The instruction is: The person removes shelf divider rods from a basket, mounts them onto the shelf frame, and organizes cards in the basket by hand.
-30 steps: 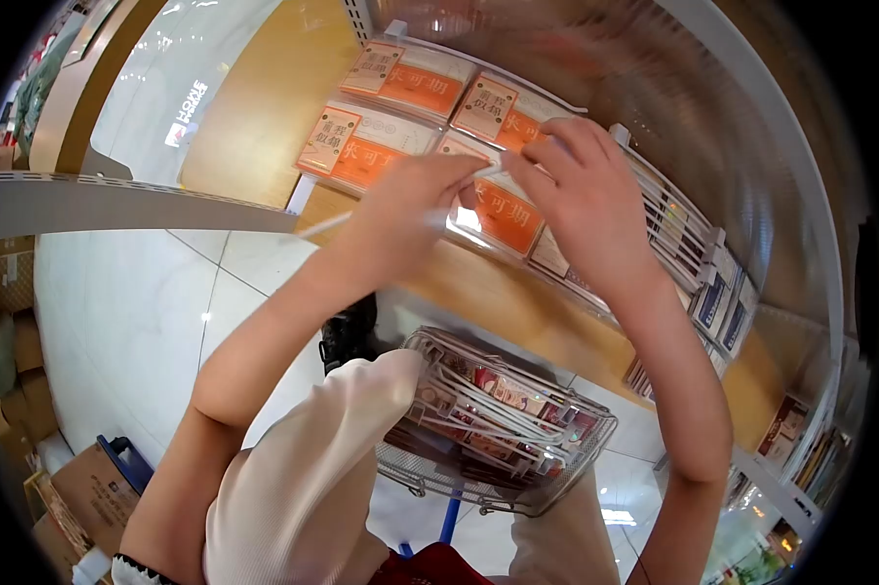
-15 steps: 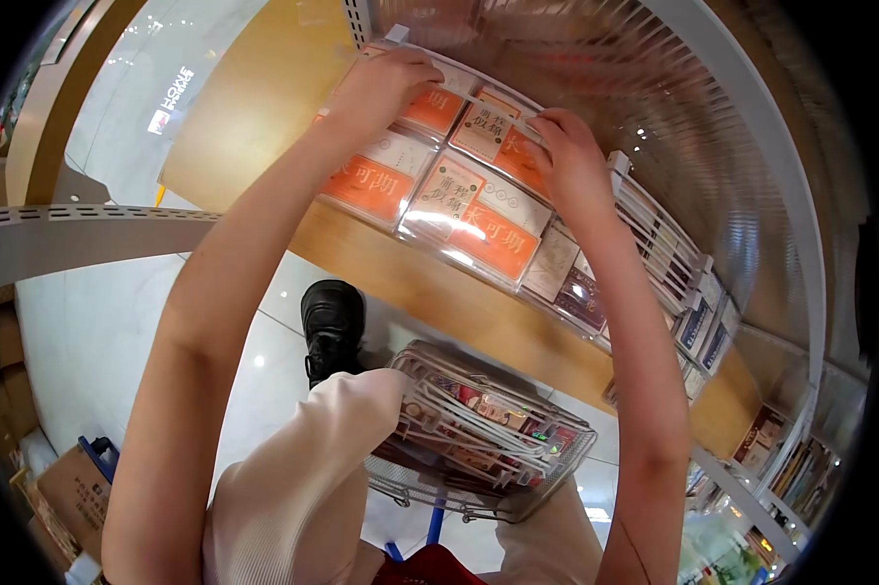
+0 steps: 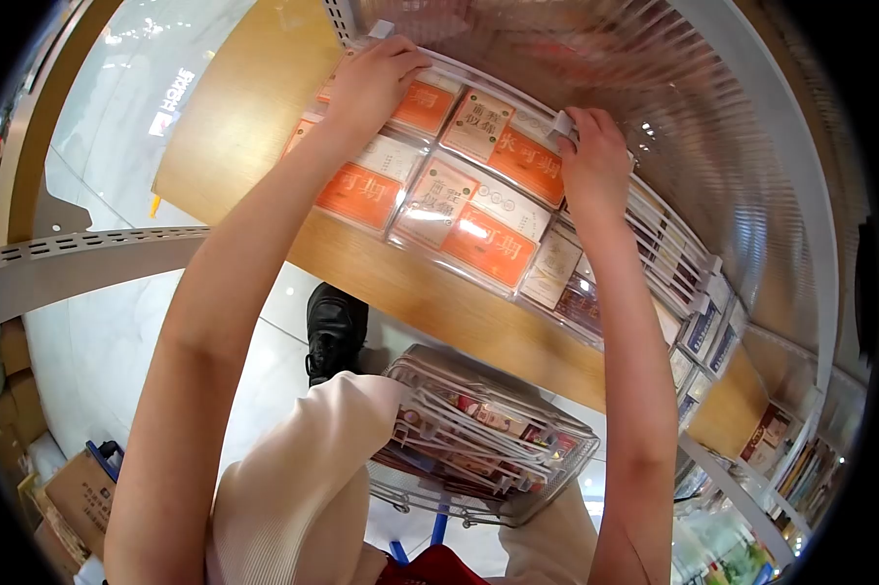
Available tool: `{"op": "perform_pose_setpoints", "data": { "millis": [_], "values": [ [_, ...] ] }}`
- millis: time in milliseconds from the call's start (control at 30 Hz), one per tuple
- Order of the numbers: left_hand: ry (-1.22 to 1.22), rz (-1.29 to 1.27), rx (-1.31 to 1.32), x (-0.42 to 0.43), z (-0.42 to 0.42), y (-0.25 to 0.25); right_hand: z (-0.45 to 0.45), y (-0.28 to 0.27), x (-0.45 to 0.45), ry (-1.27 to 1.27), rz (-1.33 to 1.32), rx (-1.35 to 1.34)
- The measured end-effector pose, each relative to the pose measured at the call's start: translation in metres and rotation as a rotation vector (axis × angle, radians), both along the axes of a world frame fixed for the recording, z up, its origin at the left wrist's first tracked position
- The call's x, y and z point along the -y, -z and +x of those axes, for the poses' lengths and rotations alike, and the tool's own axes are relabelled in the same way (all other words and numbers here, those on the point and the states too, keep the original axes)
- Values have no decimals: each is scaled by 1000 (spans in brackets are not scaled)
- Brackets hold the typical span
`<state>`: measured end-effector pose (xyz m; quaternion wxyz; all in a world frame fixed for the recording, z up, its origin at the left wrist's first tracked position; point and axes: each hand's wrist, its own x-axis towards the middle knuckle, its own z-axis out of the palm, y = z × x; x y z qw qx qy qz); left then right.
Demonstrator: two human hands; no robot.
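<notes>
Both hands are over the back part of the wooden shelf (image 3: pixel 239 112), where rows of orange-and-white packs (image 3: pixel 527 161) are lying. A thin white strip (image 3: pixel 493 85) runs behind these packs, along the back of the shelf, between one hand and the other. The left hand (image 3: pixel 386 83) is at the shelf's back left, its fingers bent over the strip; whether they pinch it, I cannot tell. The right hand (image 3: pixel 595 156) has its thumb and fingertips beside a small white end piece (image 3: pixel 562 123), at the back of the shelf; I cannot tell if they are pressed together on it. Lower than the shelf, and in front of it, are a wire basket (image 3: pixel 588 451) containing white rods (image 3: pixel 493 451) and a black shoe (image 3: pixel 337 327), near the shelf's front edge
</notes>
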<state>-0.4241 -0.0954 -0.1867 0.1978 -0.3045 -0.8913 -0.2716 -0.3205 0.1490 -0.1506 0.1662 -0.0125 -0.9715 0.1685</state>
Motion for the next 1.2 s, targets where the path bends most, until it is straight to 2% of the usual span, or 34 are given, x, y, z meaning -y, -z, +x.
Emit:
{"op": "perform_pose_setpoints", "data": {
  "millis": [67,167,267,567,867,1067,1200],
  "values": [
    [-30,43,144,7,6,-2,1,-2,-1,-8,11,-10],
    [-30,14,-27,9,16,3,2,-1,-5,-10,33,-26],
    [-54,46,-54,10,24,-1,2,-3,-5,37,43,-39],
    [-63,11,103,4,35,2,11,-5,-11,79,77,-45],
    [-23,-24,113,5,37,2,20,-9,-19,128,-56,-135],
    [-6,-30,79,4,38,3,18,-9,-16,29,-21,-156],
    [-3,-19,57,-2,49,-5,53,-45,-7,-97,-32,-200]
  ]
}}
